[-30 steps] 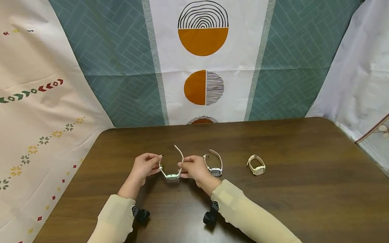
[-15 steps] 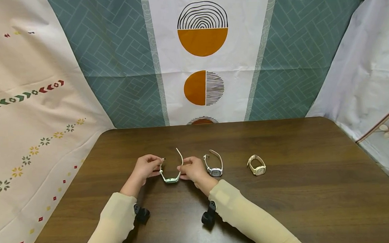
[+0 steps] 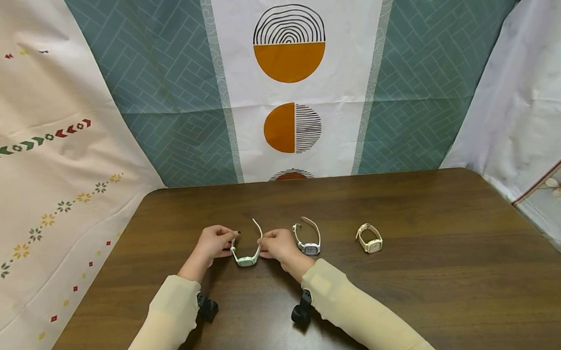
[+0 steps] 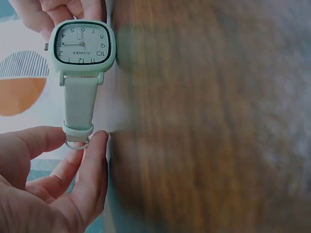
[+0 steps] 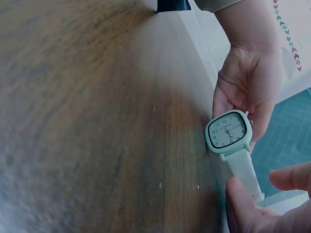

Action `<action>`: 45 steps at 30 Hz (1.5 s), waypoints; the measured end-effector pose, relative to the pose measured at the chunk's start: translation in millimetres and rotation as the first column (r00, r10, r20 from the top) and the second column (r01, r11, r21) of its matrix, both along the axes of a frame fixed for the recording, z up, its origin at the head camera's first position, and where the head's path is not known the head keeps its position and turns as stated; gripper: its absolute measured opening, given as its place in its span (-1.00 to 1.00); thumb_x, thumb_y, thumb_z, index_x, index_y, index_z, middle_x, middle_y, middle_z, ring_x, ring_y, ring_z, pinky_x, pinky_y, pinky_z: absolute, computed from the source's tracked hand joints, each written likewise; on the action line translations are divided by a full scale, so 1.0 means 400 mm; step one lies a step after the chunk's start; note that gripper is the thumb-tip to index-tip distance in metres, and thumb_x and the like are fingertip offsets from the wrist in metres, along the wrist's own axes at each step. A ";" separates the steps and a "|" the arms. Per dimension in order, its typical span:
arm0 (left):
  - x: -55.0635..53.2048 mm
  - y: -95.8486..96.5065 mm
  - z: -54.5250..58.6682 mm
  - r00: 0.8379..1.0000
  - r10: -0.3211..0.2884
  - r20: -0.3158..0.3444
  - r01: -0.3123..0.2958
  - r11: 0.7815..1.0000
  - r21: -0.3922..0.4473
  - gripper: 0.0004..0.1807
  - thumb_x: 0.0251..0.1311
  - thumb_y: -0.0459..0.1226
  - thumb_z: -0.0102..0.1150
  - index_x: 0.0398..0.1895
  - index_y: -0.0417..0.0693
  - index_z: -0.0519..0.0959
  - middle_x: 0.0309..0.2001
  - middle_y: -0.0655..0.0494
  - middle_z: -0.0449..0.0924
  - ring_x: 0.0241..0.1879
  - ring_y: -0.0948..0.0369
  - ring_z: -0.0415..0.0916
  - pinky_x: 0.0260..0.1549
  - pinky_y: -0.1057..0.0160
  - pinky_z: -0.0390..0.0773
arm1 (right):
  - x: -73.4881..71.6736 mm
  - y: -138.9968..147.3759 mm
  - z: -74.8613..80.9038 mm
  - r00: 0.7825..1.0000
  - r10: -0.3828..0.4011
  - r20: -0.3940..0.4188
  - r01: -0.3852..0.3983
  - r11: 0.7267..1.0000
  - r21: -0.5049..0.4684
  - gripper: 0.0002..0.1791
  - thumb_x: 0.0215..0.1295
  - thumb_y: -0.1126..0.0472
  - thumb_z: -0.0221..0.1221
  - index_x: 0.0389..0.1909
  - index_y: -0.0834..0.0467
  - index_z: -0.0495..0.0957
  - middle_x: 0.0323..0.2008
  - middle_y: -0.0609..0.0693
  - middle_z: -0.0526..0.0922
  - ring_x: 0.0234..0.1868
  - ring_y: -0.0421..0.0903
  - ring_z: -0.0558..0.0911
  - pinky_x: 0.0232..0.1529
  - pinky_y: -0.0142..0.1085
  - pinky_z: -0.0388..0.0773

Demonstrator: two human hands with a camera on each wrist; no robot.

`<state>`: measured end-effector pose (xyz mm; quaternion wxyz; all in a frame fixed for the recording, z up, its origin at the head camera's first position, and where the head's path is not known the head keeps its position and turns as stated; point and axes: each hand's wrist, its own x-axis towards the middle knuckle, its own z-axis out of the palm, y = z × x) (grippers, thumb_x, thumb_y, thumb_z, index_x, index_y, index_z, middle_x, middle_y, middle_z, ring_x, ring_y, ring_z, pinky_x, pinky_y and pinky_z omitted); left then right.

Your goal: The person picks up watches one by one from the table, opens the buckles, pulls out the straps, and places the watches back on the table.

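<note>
A mint-green wristwatch [image 3: 246, 261] stands on the table with its dial towards me and its strap undone and curving backwards. My left hand [image 3: 214, 242] pinches the buckle end of that strap; the left wrist view shows thumb and finger on either side of the strap keeper [image 4: 77, 130]. On the other side, my right hand [image 3: 280, 244] is at the long strap end. In the right wrist view a finger lies against this strap [image 5: 244, 170], while the thumb [image 5: 291, 177] stands apart from it. Part of the strap is hidden behind the fingers.
To the right of my right hand stands a white wristwatch [image 3: 310, 248], its strap also undone. Farther right is a cream wristwatch [image 3: 372, 246] with its strap closed in a loop. The brown wooden table [image 3: 437, 294] ends at a patterned cloth [image 3: 299, 93] behind.
Both hands have lowered the mint-green wristwatch slightly towards me, and its dial has tipped more upwards. The right thumb and finger remain beside the strap. The other two watches have not moved.
</note>
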<state>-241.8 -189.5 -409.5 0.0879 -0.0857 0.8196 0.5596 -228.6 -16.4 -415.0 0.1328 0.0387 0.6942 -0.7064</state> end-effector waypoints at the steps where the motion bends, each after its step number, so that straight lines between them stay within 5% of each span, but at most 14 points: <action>1: 0.000 0.001 -0.001 1.000 -0.001 -0.002 0.001 1.000 -0.004 -0.77 0.32 -0.38 0.00 -0.13 -0.46 0.47 -0.11 -0.23 0.53 -0.35 0.17 0.51 -0.30 0.13 0.66 | 0.001 0.000 0.001 1.000 0.000 0.003 0.000 1.000 0.000 -0.75 0.21 0.50 0.07 -0.11 0.56 0.45 -0.30 0.21 0.59 -0.45 -0.16 0.61 -0.28 -0.30 0.66; 7: -0.003 0.003 -0.002 1.000 -0.022 -0.004 0.022 0.999 -0.028 -0.76 0.29 -0.37 0.07 -0.14 -0.47 0.47 -0.33 -0.01 0.52 -0.43 0.25 0.49 -0.29 0.16 0.66 | 0.005 0.003 0.002 1.000 0.004 0.024 -0.004 1.000 -0.011 -0.74 0.21 0.50 -0.02 -0.11 0.55 0.44 -0.43 0.07 0.48 -0.51 -0.19 0.54 -0.28 -0.31 0.65; 24: 0.002 0.008 0.025 0.998 0.009 -0.058 -0.017 0.990 -0.139 -0.73 0.28 -0.29 0.10 -0.16 -0.41 0.49 -0.33 -0.02 0.49 -0.40 0.24 0.43 -0.36 0.26 0.63 | 0.015 0.034 0.032 0.995 0.036 -0.090 -0.030 0.997 0.068 -0.64 0.20 0.48 -0.02 0.00 0.58 0.40 -0.24 0.23 0.53 -0.26 0.04 0.62 -0.14 -0.24 0.63; 34: -0.001 0.040 0.072 0.992 0.008 -0.126 -0.022 0.993 -0.116 -0.68 0.29 -0.27 0.08 -0.02 -0.36 0.41 -0.27 -0.08 0.48 -0.34 0.15 0.50 -0.34 0.28 0.62 | 0.008 0.117 0.098 0.993 0.080 -0.092 -0.074 0.995 0.067 -0.64 0.26 0.49 -0.06 0.07 0.53 0.41 -0.14 0.31 0.54 -0.32 -0.08 0.59 -0.13 -0.26 0.63; 41: -0.009 0.104 0.110 0.989 -0.029 -0.146 0.021 0.998 -0.057 -0.70 0.30 -0.32 0.07 -0.02 -0.37 0.40 -0.26 -0.10 0.51 -0.42 0.20 0.48 -0.40 0.32 0.60 | -0.015 0.210 0.174 0.994 0.068 -0.081 -0.061 0.994 0.091 -0.66 0.31 0.47 -0.07 0.07 0.50 0.41 -0.30 0.12 0.54 -0.42 -0.20 0.59 -0.03 -0.16 0.60; 45: -0.009 0.149 0.127 0.987 -0.072 -0.144 0.061 0.995 -0.077 -0.70 0.31 -0.29 0.07 0.00 -0.33 0.42 -0.24 -0.12 0.49 -0.27 0.03 0.54 -0.27 0.22 0.64 | -0.027 0.265 0.197 0.992 0.059 -0.108 -0.046 0.992 0.120 -0.66 0.31 0.46 -0.08 0.07 0.52 0.40 -0.35 0.09 0.53 -0.43 -0.21 0.59 -0.06 -0.19 0.61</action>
